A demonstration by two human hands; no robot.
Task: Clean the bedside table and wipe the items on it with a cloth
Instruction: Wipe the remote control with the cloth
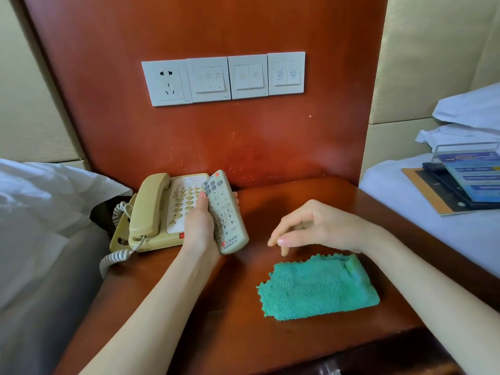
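A: What is the largest thing under the person's hands?

B: The bedside table [270, 345], a reddish wood top that both forearms reach across. Behind the hands rises a wood back panel [189, 136] carrying 4 white wall plates [223, 78]: 1 socket and 3 switch sets.

A: And to either side?

B: White bedding [40, 201] lies out past the left hand. A second bed [422, 234] lies out past the right hand, with a stack of folders and a blue card [470, 180] on it.

A: What sits on the table itself?

B: A beige telephone [157, 215] stands just beyond and to the outside of the left hand, its handset in the cradle and its coiled cord hanging off the near edge. A folded green cloth [319, 288] lies flat on the wood just below the right hand, nearer the person.

A: What is the left hand doing?

B: The left hand [201, 228] is wrapped around a grey remote control [226, 212], held face up above the table, thumb on its left edge, partly covering the telephone's keypad.

A: And the right hand?

B: The right hand [322, 228] holds nothing. It hovers above the cloth with fingers loosely curled and pointing down; whether a fingertip touches the cloth cannot be told.
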